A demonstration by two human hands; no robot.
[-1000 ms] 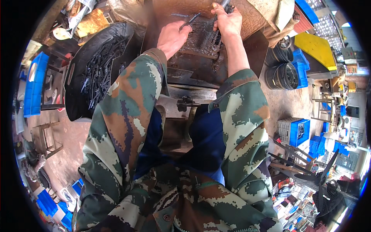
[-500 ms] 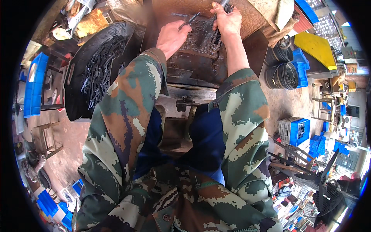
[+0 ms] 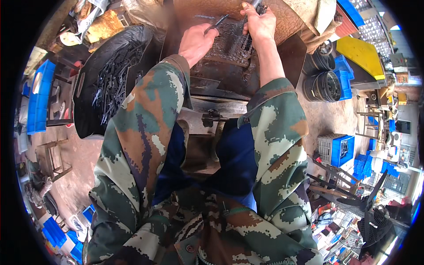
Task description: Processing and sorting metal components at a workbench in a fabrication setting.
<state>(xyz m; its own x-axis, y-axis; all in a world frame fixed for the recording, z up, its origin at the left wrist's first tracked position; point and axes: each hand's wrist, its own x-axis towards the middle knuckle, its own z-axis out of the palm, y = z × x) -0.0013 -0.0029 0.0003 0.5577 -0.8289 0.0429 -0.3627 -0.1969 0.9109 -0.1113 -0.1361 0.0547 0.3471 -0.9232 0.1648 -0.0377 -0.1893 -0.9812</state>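
Observation:
At the top centre, my left hand [image 3: 197, 43] is closed on a thin dark metal strip [image 3: 219, 22] whose tip sticks out up and to the right. My right hand [image 3: 260, 23] wraps round a grey metal cylindrical part [image 3: 256, 4] at the picture's top edge; what kind of part it is I cannot make out. Both hands are over a brown, wet, dirty metal work surface [image 3: 221, 75]. Between them lies a grimy, textured plate [image 3: 227, 44]. Another thin strip [image 3: 204, 17] lies beyond my left hand.
Left of my arm sits a black-lined container [image 3: 84, 106] holding many dark metal strips [image 3: 112, 79]. Dark buckets [image 3: 324, 86] and a blue crate [image 3: 344, 70] stand at the right. A black fan [image 3: 364, 203] is at lower right, a blue bin [image 3: 42, 97] far left.

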